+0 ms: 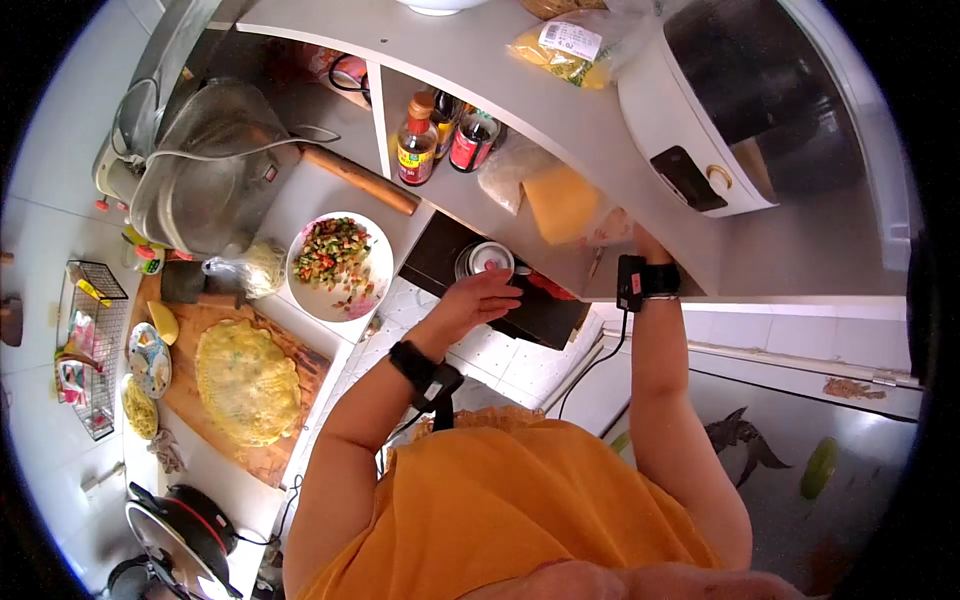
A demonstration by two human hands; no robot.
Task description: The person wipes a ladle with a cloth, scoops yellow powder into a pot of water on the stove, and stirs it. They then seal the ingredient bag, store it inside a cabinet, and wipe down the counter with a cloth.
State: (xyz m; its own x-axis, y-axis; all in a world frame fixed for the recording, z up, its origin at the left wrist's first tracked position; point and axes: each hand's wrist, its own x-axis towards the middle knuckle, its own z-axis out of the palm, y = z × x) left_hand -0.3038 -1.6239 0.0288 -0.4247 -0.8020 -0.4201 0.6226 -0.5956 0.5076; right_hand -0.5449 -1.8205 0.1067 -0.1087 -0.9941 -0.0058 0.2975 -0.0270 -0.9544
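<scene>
My left hand point(478, 302) is just below a round metal-rimmed container point(490, 258) on a dark surface point(430, 257). Its fingers are stretched out with nothing visibly held. My right hand point(648, 243) reaches into the shelf compartment, its fingers mostly hidden by the shelf and plastic bags. Beside it lie a yellow-orange packet point(560, 204) and a clear bag point(512, 175) with pale contents. Sauce bottles point(416, 145) stand farther left in the same shelf.
At left, a white bowl point(373, 262) holds chopped vegetables, and a large flat dough piece point(248, 382) lies on a wooden board point(272, 462). A rolling pin point(358, 180) lies behind. A white appliance point(650, 120) stands on the upper shelf. Black pots point(190, 525) are lower left.
</scene>
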